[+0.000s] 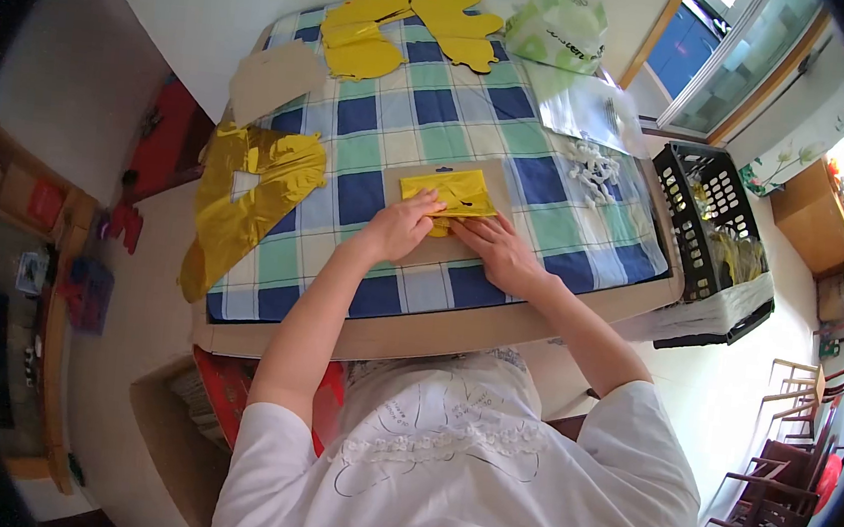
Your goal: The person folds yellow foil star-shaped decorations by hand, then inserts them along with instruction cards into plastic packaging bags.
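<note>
We seem to be folding the gold foil (pixel 461 187) on the brown card (pixel 433 253) on our desk (pixel 446 334). Our right hand (pixel 499 255) is spread; we can't tell if our left hand (pixel 400 226) pinches. Next needs gentle pressing.

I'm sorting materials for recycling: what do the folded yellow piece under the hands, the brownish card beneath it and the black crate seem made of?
Yellow piece: glossy, thin plastic or foil film, judging by its creases and highlights; which is unclear.
Card: probably matte cardboard; flat, plain, brownish, without shine.
Crate: likely moulded plastic, given its regular holes; finish hard to tell.
</note>
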A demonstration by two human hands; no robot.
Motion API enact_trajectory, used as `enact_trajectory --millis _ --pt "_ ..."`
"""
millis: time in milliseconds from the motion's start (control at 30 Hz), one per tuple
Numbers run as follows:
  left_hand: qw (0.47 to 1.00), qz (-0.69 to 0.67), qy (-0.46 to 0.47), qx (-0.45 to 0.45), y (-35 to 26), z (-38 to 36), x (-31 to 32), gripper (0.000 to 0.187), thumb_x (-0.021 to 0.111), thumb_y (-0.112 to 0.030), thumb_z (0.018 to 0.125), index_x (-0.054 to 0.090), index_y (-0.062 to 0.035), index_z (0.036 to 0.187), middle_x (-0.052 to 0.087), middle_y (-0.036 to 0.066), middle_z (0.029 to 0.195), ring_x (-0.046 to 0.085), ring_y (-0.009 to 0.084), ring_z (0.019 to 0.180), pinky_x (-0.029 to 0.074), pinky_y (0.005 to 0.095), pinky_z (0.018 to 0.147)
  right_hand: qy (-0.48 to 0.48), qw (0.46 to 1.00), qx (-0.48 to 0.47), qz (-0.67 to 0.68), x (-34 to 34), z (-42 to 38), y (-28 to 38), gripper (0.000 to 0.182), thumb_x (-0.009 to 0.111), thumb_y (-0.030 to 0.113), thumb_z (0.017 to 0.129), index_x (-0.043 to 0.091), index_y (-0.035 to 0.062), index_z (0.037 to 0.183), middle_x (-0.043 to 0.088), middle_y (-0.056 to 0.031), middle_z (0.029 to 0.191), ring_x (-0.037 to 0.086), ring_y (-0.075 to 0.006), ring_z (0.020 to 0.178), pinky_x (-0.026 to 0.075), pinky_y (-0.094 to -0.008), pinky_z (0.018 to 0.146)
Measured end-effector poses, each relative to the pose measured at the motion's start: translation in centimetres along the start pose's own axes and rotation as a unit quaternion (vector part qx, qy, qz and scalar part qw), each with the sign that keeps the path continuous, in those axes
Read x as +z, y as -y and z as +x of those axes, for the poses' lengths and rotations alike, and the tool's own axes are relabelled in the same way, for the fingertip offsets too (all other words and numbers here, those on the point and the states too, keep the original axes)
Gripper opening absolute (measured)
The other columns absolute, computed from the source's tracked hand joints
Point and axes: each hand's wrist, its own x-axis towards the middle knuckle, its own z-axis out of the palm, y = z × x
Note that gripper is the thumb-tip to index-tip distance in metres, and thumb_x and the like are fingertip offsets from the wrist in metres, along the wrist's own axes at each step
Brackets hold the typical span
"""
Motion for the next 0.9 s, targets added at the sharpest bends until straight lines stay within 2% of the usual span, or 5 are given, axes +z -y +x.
enact_trajectory --millis 167,233,467,633,900 --pt "1.0 0.009 -0.002 0.005 -0.1 -0.1 -0.1 0.045 0.041 -0.016 0.091 0.048 -0.0059 0.134 0.036 0.019 0.146 0.033 0.0306 0.137 0.027 0.0352 0.113 -0.058 0.997 0.041 0.003 1.1 0.9 0.6 0.052 0.051 0.003 0.076 0.055 0.0093 0.128 0.052 -0.0151 0.125 0.042 -0.03 0.126 0.023 -0.0497 0.112" --pt "1.0 0.02 -0.006 0.002 -0.5 -0.1 -0.1 0.045 0.043 -0.015 0.091 0.048 -0.0062 0.135 0.037 0.019 0.146 0.034 0.0306 0.136 0.029 0.0354 0.112 -0.062 0.993 0.072 -0.065 2.2 1.0 0.8 0.049 0.052 0.006 0.077 0.057 0.0097 0.126 0.05 -0.0149 0.126 0.04 -0.0311 0.127 0.023 -0.0508 0.111" --pt "0.992 0.033 -0.124 0.011 -0.8 -0.2 1.7 0.038 0.055 -0.008 0.087 0.056 -0.0055 0.124 0.051 0.014 0.134 0.046 0.0286 0.127 0.039 0.0374 0.105 -0.068 0.965 0.189 -0.167 2.9 1.7 3.5 0.046 0.053 0.008 0.077 0.058 0.0107 0.123 0.05 -0.0133 0.127 0.037 -0.0346 0.127 0.023 -0.0541 0.11" --pt "0.985 0.084 -0.15 0.017 -0.4 -0.2 2.7 0.047 0.055 0.003 0.082 0.053 -0.0081 0.128 0.052 0.013 0.134 0.045 0.0273 0.128 0.039 0.0381 0.105 -0.091 0.981 0.117 -0.129 4.0 2.3 4.6 0.04 0.051 0.013 0.081 0.058 0.0011 0.119 0.05 -0.0144 0.126 0.04 -0.0305 0.126 0.024 -0.0508 0.111" --pt "0.98 0.084 -0.178 0.017 -0.5 0.0 3.2 0.041 0.053 -0.003 0.086 0.055 -0.0087 0.126 0.053 0.012 0.133 0.046 0.0264 0.128 0.04 0.0379 0.104 -0.126 0.983 0.086 -0.1 4.6 2.3 4.6 0.039 0.051 0.013 0.08 0.056 -0.0032 0.115 0.052 -0.0161 0.123 0.046 -0.031 0.121 0.029 -0.0465 0.108"
